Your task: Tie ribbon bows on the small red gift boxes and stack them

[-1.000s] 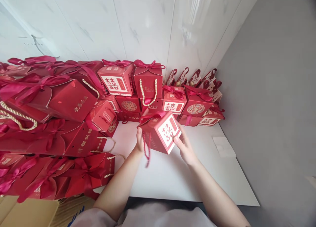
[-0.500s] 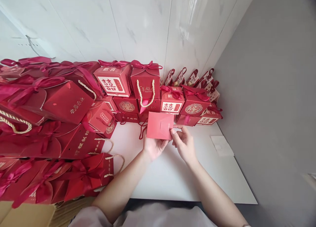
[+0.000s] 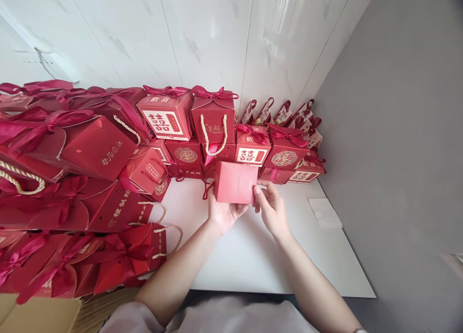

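Observation:
A small red gift box [image 3: 235,182] is held up over the white table, one plain face toward me and a narrow strip of its left side showing. Faint small lettering marks the right of that face. My left hand [image 3: 224,215] cups the box from below and behind, with several of its fingers hidden. On the right, my right hand [image 3: 270,205] grips the box's edge, thumb on the face toward me and fingers curled. Just behind it stand stacked red gift boxes [image 3: 213,120] with ribbon bows and rope handles.
More red boxes [image 3: 97,142] are piled along the left. Small tags with loops [image 3: 284,112] lean at the back wall. A white paper [image 3: 324,213] lies on the table's [image 3: 249,265] right side, near a grey wall [image 3: 398,145]. An open carton [image 3: 39,313] sits lower left.
The box has tilted and turned slightly in my hands, so its left side now shows and its face looks paler. My right hand has shifted slightly right.

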A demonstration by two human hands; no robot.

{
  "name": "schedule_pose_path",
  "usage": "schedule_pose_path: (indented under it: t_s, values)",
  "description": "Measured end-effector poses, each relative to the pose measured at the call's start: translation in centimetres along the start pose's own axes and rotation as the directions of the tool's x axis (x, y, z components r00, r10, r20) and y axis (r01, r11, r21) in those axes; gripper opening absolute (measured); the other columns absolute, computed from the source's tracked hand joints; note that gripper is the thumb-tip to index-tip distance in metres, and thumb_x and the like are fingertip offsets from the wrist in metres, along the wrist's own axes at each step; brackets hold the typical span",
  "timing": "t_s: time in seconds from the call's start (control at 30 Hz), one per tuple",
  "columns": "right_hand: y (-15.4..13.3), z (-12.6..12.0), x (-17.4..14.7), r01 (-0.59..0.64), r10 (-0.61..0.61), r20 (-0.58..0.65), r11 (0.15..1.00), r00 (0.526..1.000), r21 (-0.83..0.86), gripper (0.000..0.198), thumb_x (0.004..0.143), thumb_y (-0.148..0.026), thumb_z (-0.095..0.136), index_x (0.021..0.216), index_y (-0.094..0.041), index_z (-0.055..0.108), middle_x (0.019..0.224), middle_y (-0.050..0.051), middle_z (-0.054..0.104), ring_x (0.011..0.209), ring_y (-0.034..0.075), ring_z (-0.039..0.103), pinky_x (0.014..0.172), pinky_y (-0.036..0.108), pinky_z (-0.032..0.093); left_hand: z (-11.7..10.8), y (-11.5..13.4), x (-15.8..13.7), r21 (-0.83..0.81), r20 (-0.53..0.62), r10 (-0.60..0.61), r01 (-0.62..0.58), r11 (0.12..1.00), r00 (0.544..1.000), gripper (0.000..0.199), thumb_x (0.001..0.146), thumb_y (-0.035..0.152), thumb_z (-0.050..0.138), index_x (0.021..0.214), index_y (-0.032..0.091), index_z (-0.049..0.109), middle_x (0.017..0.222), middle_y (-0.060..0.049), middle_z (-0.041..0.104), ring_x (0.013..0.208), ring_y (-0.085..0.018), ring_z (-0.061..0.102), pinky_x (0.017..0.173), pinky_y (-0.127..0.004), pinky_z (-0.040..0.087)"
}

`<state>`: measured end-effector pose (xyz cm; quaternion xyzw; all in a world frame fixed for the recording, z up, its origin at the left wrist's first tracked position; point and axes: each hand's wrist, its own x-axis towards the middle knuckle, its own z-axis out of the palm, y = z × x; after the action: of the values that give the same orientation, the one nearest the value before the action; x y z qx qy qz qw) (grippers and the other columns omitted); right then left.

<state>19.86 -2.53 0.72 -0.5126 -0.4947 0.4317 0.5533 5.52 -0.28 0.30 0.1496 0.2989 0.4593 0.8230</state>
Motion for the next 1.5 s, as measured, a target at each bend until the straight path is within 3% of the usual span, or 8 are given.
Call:
schedule_pose_path:
  t_s: [0.13, 0.27, 0.5, 0.9, 1.03, 1.2, 1.33, 1.5]
  values:
    - [0.1, -1.0, 0.9, 0.102, -0.081, -0.193, 0.990, 0.978, 0.101, 0.029, 0.096, -0.049, 0.047, 0.110, -0.025, 0.055, 0.077, -0.001, 0.056, 0.059, 0.013, 0.050, 0.059, 0.028, 0.045, -0.7, 1.0, 0.2, 0.294, 0.083, 0.230, -0.244, 0.924, 0.970, 0.073, 0.084, 0.076, 0.034, 0.129, 0.022, 0.056, 0.128, -0.012, 0.063, 0.116, -0.033, 0.060, 0.085, -0.044, 0.057]
    - [0.8, -2.1, 1.7, 0.048, -0.007, -0.270, 0.988, 0.963, 0.144, 0.031, 0.095, -0.049, 0.046, 0.108, -0.025, 0.060, 0.089, 0.003, 0.059, 0.080, 0.016, 0.057, 0.081, 0.032, 0.047, -1.7, 3.1, 0.3, 0.664, 0.237, 0.427, -0.466, 0.585, 0.873, 0.062, 0.084, 0.059, 0.057, 0.135, 0.023, 0.050, 0.137, -0.012, 0.056, 0.128, -0.033, 0.052, 0.107, -0.051, 0.042]
    - [1.5, -1.6, 1.7, -0.012, 0.039, -0.221, 0.992, 0.974, 0.122, 0.030, 0.090, -0.049, 0.053, 0.108, -0.026, 0.056, 0.116, 0.007, 0.062, 0.110, 0.022, 0.059, 0.096, 0.040, 0.044, -2.8, 4.6, -0.9, 0.909, 0.330, 0.383, -0.400, 0.119, 0.863, 0.093, 0.073, 0.024, 0.073, 0.152, 0.031, 0.024, 0.158, -0.008, 0.027, 0.147, -0.033, 0.022, 0.120, -0.053, 0.019]
    - [2.5, -0.1, 1.7, -0.102, 0.100, 0.047, 0.994, 0.994, 0.046, 0.053, 0.091, -0.062, 0.046, 0.133, -0.029, 0.050, 0.145, 0.004, 0.050, 0.135, 0.022, 0.044, 0.111, 0.042, 0.035, -4.1, 4.1, 1.2, 0.826, 0.171, 0.576, -0.435, 0.359, 0.799, 0.053, 0.082, 0.020, 0.046, 0.135, 0.024, 0.047, 0.115, -0.008, 0.069, 0.113, -0.027, 0.061, 0.103, -0.047, 0.041]
    - [2.2, -1.3, 2.1, -0.110, 0.111, -0.053, 0.994, 0.992, 0.009, 0.063, 0.090, -0.068, 0.040, 0.128, -0.020, 0.054, 0.090, 0.007, 0.072, 0.091, 0.024, 0.067, 0.094, 0.043, 0.047, -4.2, 4.2, 1.4, 0.849, 0.230, 0.594, -0.457, 0.264, 0.771, 0.050, 0.084, 0.026, 0.054, 0.134, 0.023, 0.047, 0.125, -0.010, 0.063, 0.116, -0.025, 0.059, 0.104, -0.044, 0.040]
    - [0.6, -3.3, 1.5, -0.028, 0.015, -0.147, 0.996, 0.989, -0.087, 0.057, 0.091, -0.067, 0.038, 0.115, -0.020, 0.061, 0.050, -0.004, 0.053, 0.062, 0.020, 0.058, 0.076, 0.037, 0.050, -4.7, 4.8, 1.8, 0.870, 0.138, 0.732, -0.435, 0.233, 0.667, 0.047, 0.095, 0.051, 0.040, 0.128, 0.020, 0.051, 0.119, -0.013, 0.063, 0.115, -0.025, 0.058, 0.104, -0.045, 0.038]
    - [-0.4, -3.1, 0.4, 0.056, -0.059, -0.014, 0.989, 0.998, -0.139, 0.044, 0.090, -0.060, 0.049, 0.111, -0.022, 0.058, 0.071, 0.000, 0.063, 0.075, 0.020, 0.062, 0.078, 0.036, 0.048, -4.2, 5.7, 0.9, 0.847, 0.217, 0.649, -0.471, 0.245, 0.729, 0.053, 0.094, 0.057, 0.037, 0.127, 0.018, 0.055, 0.117, -0.013, 0.065, 0.117, -0.026, 0.059, 0.106, -0.044, 0.039]
    - [-1.0, -2.3, -0.3, 0.102, -0.067, 0.154, 0.968, 0.986, -0.230, 0.032, 0.089, -0.053, 0.054, 0.100, -0.023, 0.059, 0.106, 0.006, 0.066, 0.093, 0.021, 0.062, 0.083, 0.035, 0.048, -2.5, 6.0, -1.7, 0.852, 0.443, 0.230, -0.487, 0.191, 0.867, 0.081, 0.078, 0.042, 0.072, 0.148, 0.029, 0.034, 0.155, -0.009, 0.035, 0.146, -0.031, 0.027, 0.118, -0.048, 0.027]
